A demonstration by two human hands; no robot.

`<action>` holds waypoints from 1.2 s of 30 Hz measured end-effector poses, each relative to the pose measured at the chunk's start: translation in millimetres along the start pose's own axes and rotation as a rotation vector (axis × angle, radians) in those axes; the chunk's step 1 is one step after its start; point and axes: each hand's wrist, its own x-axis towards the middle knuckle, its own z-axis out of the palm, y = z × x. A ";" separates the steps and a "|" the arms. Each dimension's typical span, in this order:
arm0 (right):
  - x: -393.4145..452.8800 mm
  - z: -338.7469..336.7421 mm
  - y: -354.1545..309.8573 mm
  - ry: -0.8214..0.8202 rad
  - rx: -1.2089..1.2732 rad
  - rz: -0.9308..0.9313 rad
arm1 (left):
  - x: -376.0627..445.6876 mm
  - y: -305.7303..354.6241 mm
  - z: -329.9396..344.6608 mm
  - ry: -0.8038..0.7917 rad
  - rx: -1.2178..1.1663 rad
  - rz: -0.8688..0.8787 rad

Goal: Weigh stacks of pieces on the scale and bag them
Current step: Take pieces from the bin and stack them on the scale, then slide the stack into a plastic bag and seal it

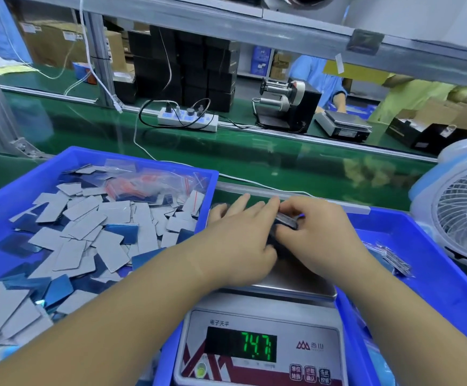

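Gripping stack (287, 220) above scale (290, 280).

- green conveyor belt (226, 151) running across behind the bench
- aluminium frame rail (254, 26) spanning overhead
- cardboard boxes (54, 40) sitting far left
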 end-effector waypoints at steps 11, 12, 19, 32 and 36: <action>-4.1 5.4 -3.6 -0.073 -0.092 -0.004 | 0.1 -0.9 2.3 -0.073 0.062 -0.047; -4.1 3.8 -4.0 -0.072 -0.077 0.005 | 0.5 -0.9 2.4 -0.066 0.046 -0.044; -6.2 0.4 -9.1 -0.062 -0.001 -0.032 | 5.9 -29.7 -13.9 0.267 -0.623 0.040; -14.5 7.5 -17.4 -0.068 0.023 -0.050 | 22.7 -125.4 7.8 0.348 -0.040 -0.548; -13.2 5.5 -15.2 -0.048 0.012 -0.036 | 22.5 -124.2 5.5 0.445 -0.081 -0.564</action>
